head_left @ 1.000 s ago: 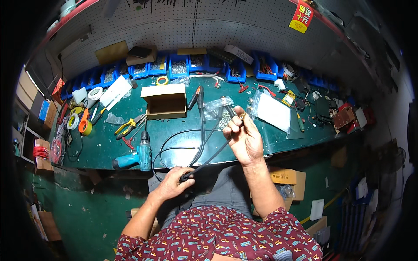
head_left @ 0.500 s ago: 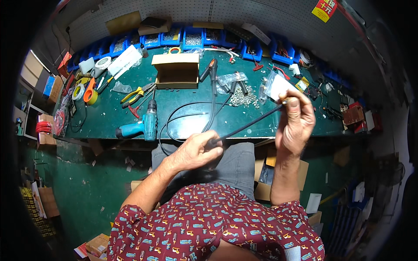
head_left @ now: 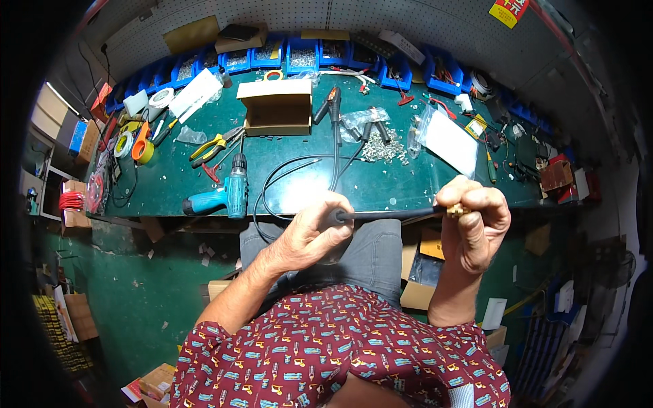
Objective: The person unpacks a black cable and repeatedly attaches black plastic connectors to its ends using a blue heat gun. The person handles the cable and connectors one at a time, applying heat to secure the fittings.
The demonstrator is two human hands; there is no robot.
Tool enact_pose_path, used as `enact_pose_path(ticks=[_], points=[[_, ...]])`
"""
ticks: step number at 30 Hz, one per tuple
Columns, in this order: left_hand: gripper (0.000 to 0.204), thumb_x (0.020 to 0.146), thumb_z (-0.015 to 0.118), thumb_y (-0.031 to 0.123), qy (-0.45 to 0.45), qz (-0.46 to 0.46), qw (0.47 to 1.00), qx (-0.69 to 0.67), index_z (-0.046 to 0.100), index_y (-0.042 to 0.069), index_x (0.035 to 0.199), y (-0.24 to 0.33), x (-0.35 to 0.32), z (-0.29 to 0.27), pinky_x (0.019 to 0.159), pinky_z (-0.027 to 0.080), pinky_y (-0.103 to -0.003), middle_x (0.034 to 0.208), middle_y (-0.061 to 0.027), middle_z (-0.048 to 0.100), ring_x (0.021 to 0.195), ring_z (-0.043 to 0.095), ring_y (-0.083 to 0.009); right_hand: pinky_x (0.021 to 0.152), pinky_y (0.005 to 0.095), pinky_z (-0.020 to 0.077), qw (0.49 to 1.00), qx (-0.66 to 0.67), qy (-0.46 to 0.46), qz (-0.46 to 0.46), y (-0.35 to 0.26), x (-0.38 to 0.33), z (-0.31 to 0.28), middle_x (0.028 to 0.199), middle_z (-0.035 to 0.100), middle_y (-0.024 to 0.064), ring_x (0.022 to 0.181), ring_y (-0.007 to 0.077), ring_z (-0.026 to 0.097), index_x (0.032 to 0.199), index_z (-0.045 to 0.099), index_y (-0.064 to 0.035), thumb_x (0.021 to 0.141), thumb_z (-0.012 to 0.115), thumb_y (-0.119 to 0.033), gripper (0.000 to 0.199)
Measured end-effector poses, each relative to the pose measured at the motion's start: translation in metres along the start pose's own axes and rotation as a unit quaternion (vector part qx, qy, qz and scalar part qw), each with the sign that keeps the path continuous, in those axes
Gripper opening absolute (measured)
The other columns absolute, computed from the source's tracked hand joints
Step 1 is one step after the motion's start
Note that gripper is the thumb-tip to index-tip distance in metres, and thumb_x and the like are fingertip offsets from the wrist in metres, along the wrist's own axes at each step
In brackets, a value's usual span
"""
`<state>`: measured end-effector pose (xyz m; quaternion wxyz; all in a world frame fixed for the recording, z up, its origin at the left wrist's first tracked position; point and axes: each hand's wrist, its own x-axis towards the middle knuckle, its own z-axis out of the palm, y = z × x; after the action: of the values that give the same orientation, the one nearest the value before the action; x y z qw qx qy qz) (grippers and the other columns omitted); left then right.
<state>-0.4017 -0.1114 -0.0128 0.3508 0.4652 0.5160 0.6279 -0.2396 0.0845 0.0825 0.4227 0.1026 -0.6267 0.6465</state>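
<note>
Left hand [head_left: 309,234] closed around a black cable [head_left: 391,215] just below the near edge of the green tabletop [head_left: 381,183], fingers [head_left: 337,204] curled and pressed together over the cable's thicker black sleeve. Right hand [head_left: 474,221] raised to the same height, well apart from the left, fingers bent and pinching a small brass fitting [head_left: 454,211] at the cable's end. Cable stretched nearly straight and level between the two hands, held in the air above the lap in grey trousers [head_left: 374,248]; beyond the left hand, looped up across the tabletop in a wide curve toward a black clamp [head_left: 333,105] with red on its handle. On the tabletop: open cardboard box [head_left: 275,105] near the middle, teal cordless drill [head_left: 228,194] lying near the front edge to the left, yellow-handled pliers [head_left: 214,146] just beyond the drill, orange tape roll [head_left: 141,148] further left, heap of small metal parts [head_left: 382,151] and clear plastic bags [head_left: 364,121] right of centre, white sheet [head_left: 452,141] in a clear sleeve at the right. Row of blue bins [head_left: 303,54] along the back edge under a white pegboard wall [head_left: 340,15]. Patterned red shirt [head_left: 340,353] filling the lower frame. Cardboard boxes [head_left: 418,292] on the green floor beneath the right forearm.
</note>
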Motion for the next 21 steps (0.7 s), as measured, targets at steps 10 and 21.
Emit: enact_pose_path(ticks=[10,21], points=[[0.042,0.090,0.060,0.036,0.017,0.001,1.000,0.006,0.058,0.000,0.112,0.007,0.001,-0.004,0.086,0.042,-0.029,0.100,-0.0048,0.055,0.093,0.050,-0.0135,0.078,0.0362,0.0548,1.000,0.002,-0.004,-0.001,-0.002,-0.002,-0.001,0.098,0.072,0.0210,0.088,0.0254,0.065,0.110,0.066,-0.0006,0.093,0.075,-0.019,0.027],[0.040,0.093,0.066,0.032,0.031,-0.016,0.997,-0.063,0.053,0.001,0.115,0.006,-0.002,0.001,0.090,0.040,-0.030,0.104,-0.0054,0.053,0.094,0.049,-0.0149,0.077,0.0365,0.0574,1.000,0.008,0.014,-0.003,0.003,-0.003,-0.003,0.098,0.073,0.0232,0.088,0.0265,0.069,0.107,0.067,0.0010,0.091,0.077,-0.017,0.026]])
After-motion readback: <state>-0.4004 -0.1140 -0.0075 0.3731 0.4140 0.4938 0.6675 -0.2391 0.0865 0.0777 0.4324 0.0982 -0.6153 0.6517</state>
